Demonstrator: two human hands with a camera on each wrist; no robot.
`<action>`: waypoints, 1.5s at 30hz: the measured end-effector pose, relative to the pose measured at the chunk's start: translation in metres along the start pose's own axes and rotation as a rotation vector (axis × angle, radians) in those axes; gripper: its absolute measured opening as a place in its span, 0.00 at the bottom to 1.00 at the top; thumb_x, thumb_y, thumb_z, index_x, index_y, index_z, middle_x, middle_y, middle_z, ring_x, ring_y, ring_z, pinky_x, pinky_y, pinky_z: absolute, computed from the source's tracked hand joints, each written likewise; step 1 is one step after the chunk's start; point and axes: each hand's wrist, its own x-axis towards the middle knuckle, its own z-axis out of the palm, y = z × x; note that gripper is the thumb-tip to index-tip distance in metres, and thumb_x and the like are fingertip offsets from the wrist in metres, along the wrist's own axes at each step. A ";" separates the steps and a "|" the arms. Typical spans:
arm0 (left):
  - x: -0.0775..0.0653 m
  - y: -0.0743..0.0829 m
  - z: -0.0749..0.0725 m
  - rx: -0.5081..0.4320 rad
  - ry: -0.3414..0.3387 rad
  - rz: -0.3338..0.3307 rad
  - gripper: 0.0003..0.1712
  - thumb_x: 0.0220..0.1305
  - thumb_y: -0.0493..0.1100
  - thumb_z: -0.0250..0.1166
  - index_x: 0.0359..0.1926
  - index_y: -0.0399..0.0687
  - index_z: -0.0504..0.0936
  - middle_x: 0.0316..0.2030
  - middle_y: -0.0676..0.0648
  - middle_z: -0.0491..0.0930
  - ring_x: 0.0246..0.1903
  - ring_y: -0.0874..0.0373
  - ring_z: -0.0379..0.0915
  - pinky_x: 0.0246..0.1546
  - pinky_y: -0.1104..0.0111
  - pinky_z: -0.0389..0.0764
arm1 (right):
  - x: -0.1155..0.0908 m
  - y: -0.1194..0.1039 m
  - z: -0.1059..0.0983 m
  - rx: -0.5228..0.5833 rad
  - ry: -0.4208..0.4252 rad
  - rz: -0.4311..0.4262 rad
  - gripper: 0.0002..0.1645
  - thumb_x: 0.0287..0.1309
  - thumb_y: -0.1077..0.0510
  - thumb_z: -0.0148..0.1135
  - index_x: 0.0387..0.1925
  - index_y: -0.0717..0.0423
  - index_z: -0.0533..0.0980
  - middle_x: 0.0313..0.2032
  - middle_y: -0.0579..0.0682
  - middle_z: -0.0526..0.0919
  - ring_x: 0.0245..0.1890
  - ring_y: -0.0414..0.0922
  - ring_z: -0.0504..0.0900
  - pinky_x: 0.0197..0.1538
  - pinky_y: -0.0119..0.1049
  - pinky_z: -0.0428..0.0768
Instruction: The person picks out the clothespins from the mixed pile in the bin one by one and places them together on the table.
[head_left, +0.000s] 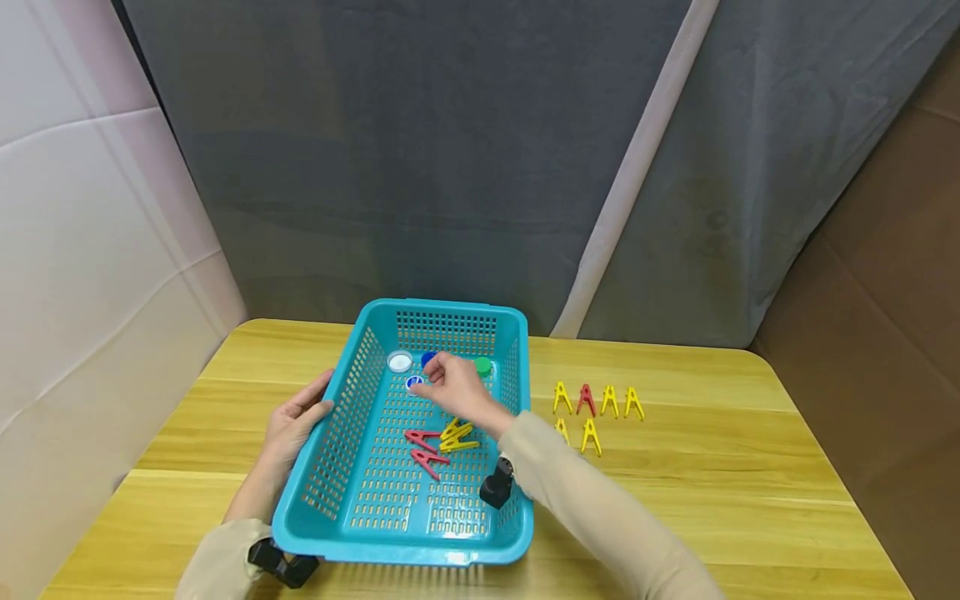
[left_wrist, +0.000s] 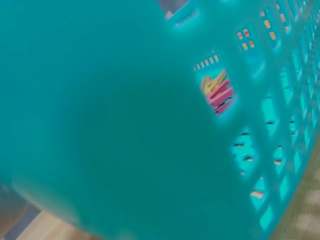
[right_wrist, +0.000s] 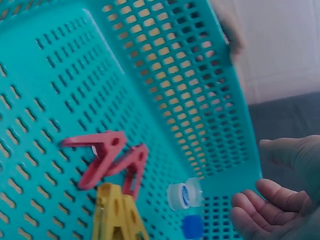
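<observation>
A turquoise plastic basket (head_left: 402,550) sits in front of me, and my left hand (head_left: 292,421) grips its left rim, thumb on top. My right hand (head_left: 457,385) reaches inside over the bottle caps; in the right wrist view thumb and fingers stand apart with nothing between them. Near its fingertips are a white cap with a blue print (head_left: 414,384), a clear-rimmed white cap (head_left: 400,362), a partly hidden blue cap (head_left: 428,359) and a green cap (head_left: 483,367). Red clothespins (right_wrist: 105,152) and yellow clothespins (right_wrist: 115,212) lie closer to me on the basket floor.
On the wooden table (head_left: 697,483), right of the basket, several yellow clothespins (head_left: 590,437) and one red clothespin (head_left: 586,400) lie in two rows. My right sleeve partly covers the lower row. A grey curtain (head_left: 420,167) hangs behind the table.
</observation>
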 end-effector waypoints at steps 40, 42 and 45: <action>-0.001 0.000 0.002 0.000 0.022 0.006 0.29 0.64 0.33 0.58 0.64 0.31 0.61 0.41 0.69 0.78 0.42 0.74 0.74 0.39 0.80 0.77 | -0.006 0.008 0.050 -0.283 -0.169 0.100 0.15 0.40 0.63 0.74 0.22 0.58 0.72 0.21 0.43 0.70 0.21 0.37 0.66 0.24 0.26 0.68; -0.001 0.000 0.002 0.001 0.019 0.010 0.29 0.64 0.33 0.58 0.64 0.31 0.61 0.42 0.69 0.78 0.42 0.74 0.74 0.39 0.79 0.77 | -0.005 0.008 0.049 -0.304 -0.169 0.113 0.20 0.40 0.64 0.74 0.15 0.55 0.67 0.16 0.41 0.63 0.16 0.36 0.60 0.19 0.26 0.61; 0.000 0.000 0.001 -0.006 0.013 0.013 0.30 0.65 0.33 0.58 0.65 0.30 0.60 0.42 0.69 0.78 0.43 0.74 0.74 0.39 0.79 0.77 | -0.004 0.008 0.049 -0.346 -0.180 0.136 0.31 0.40 0.64 0.73 0.09 0.50 0.56 0.10 0.41 0.53 0.12 0.36 0.50 0.15 0.27 0.51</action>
